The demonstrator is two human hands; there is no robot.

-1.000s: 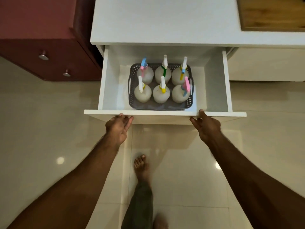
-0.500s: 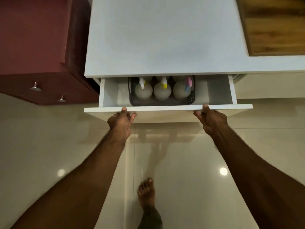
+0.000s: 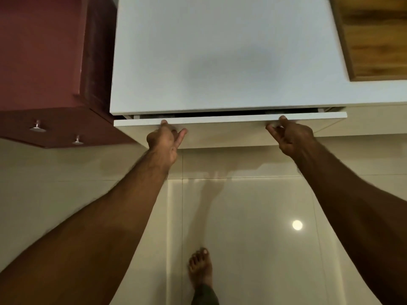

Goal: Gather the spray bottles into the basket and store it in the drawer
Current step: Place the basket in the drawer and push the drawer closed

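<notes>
Drawer (image 3: 229, 120) nearly shut under white worktop (image 3: 220, 58), only a thin dark gap showing between drawer front top edge and worktop edge; basket and spray bottles not visible through the gap, can't tell their position from this view. Far left: dark red cabinet (image 3: 44, 62) with two round metal knobs (image 3: 37, 127) on its front, standing just beside the worktop unit. Left hand (image 3: 164, 139) at left part of drawer front, thumb tip on the top edge, fingers loosely extended against the front face below, not wrapped around anything, moderately spread. Left forearm runs down to lower-left corner. Centre: glossy cream tiled floor (image 3: 242, 216) with grout lines, shadows of arms on it. One bare foot (image 3: 200, 267) on the floor at bottom centre, toes pointing toward the drawer, dark trouser hem at the ankle. Round light reflection (image 3: 297, 224) on tile to the right of the foot. Right hand (image 3: 290, 137) at right part of drawer front, thumb on top edge, fingers curled loosely under against the face, holding nothing. Right forearm exits at right edge. Upper right: wooden board (image 3: 374, 36) lying on the worktop, cut off by frame.
</notes>
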